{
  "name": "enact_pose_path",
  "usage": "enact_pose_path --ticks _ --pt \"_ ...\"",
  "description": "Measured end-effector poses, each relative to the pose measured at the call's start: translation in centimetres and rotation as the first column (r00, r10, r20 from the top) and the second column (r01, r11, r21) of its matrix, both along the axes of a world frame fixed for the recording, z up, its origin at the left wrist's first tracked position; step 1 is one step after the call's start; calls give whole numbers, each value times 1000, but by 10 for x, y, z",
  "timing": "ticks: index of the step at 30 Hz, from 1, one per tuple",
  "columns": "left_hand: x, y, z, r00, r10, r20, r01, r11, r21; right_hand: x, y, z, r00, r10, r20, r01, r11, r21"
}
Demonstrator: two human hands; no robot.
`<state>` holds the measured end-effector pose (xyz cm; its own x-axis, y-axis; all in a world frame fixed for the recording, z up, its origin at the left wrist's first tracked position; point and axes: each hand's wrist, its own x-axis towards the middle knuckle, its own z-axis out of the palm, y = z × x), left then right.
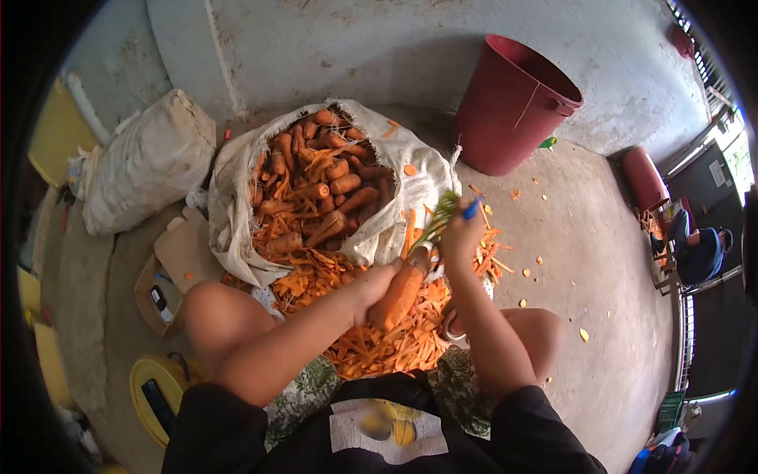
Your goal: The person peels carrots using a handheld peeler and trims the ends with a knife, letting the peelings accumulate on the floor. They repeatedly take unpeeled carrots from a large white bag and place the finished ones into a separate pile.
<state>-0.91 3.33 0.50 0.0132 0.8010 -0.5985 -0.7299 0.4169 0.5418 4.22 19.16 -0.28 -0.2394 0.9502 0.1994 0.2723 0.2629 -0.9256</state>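
Observation:
My left hand point(374, 289) is wrapped round a large carrot point(401, 292), its orange flesh laid bare along the side that shows. Green leafy stalks point(440, 217) stick up at the carrot's top end. Beside them my right hand point(461, 238) is closed on a blue-handled tool point(472, 208); the fingers hide most of it. Below both hands, between the legs, lies a heap of orange peelings point(387, 347). Just beyond it, an open white sack point(237, 189) lies on its side, full of carrots point(339, 178) with peelings at its mouth.
A tall red bin point(505, 110) stands by the wall. At the left are a full white sack point(150, 166), a cardboard box point(189, 245) and a yellow lid-like round point(146, 371) with a dark phone point(158, 404). Another person point(699, 253) sits far right. Carrot scraps dot the floor.

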Motion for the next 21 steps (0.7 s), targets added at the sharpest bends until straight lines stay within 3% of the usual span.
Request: enact_pose_path --ticks 1,2,3,4,6,7,8,9,11,12,14,15,16,17,18,19,20,21 --pt "3 -5 14 999 -34 -30 35 999 18 4 22 -2 991 -128 -40 128 992 2" --pt "5 -8 22 996 -69 -59 71 997 35 11 46 -10 969 -237 65 233 971 60" --pt "6 -8 23 995 -73 -61 76 997 32 15 54 -4 952 -255 -167 235 963 -129" --pt "5 -6 24 999 -17 -29 18 999 49 15 50 1 951 -259 -172 238 962 -131" --pt "0 -4 22 999 47 9 -48 996 70 15 39 9 952 -122 -279 56 971 -234" --pt "-6 -3 15 993 76 88 -82 995 62 12 16 21 975 -49 -217 13 987 -163" --pt "-11 1 7 981 104 164 -114 992 51 8 -8 31 968 25 -249 -84 970 -229" --pt "-11 8 -1 953 195 234 -233 961 149 8 -29 36 950 137 -281 -196 961 -195" --pt "-14 9 -8 953 211 218 -242 962 127 4 -57 28 946 258 -197 -258 966 24" --pt "-14 9 -10 953 225 204 -250 962 109 9 -69 33 958 280 -67 -282 959 -17" --pt "-14 9 -13 964 231 136 -245 965 96 5 -65 20 965 261 4 -260 961 89" --pt "-17 7 -23 982 157 108 -170 977 125 2 -59 12 965 262 4 -262 961 88" --pt "-18 7 -28 993 85 78 -96 984 153 -2 -50 5 982 188 10 -188 970 154" --pt "-12 6 -13 999 14 -39 -11 998 62 -6 -40 7 993 113 11 -113 969 218" --pt "-7 5 3 986 -69 -150 64 997 -39 -5 -20 15 999 46 4 -46 993 106" --pt "0 1 3 997 -54 -63 55 999 2 -3 5 14 997 -68 34 66 997 34" --pt "6 -3 11 993 -36 -110 38 999 10 0 43 -10 986 -169 8 166 974 152" --pt "8 -4 17 998 -7 -70 9 1000 27 4 59 -10 967 -244 -72 249 965 79"
